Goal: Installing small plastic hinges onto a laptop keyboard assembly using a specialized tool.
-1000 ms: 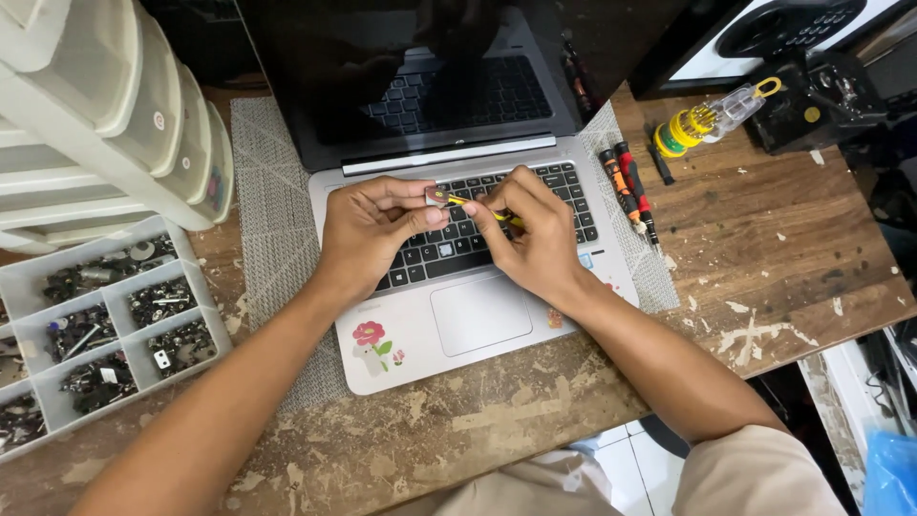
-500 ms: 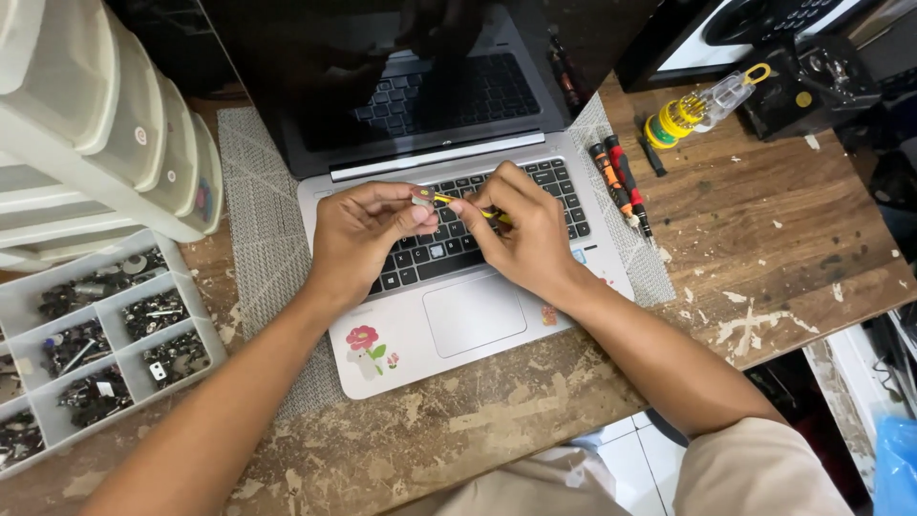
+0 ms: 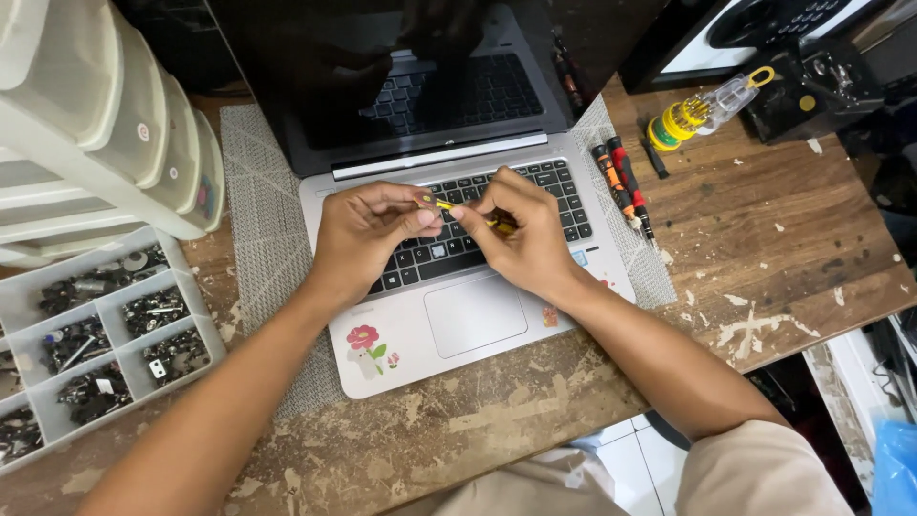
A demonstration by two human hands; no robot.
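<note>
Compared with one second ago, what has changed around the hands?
Very little: both hands, left and right, shifted slightly left along the keyboard, still pinching the small yellow tool between them. The laptop, screwdrivers and parts tray stayed put.

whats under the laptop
A grey woven mat lies under the open laptop, on the worn wooden table. The mat's middle is covered by the laptop.

We see a repair workshop: a scarred wooden bench, a parts tray at left, screwdrivers at right.
</note>
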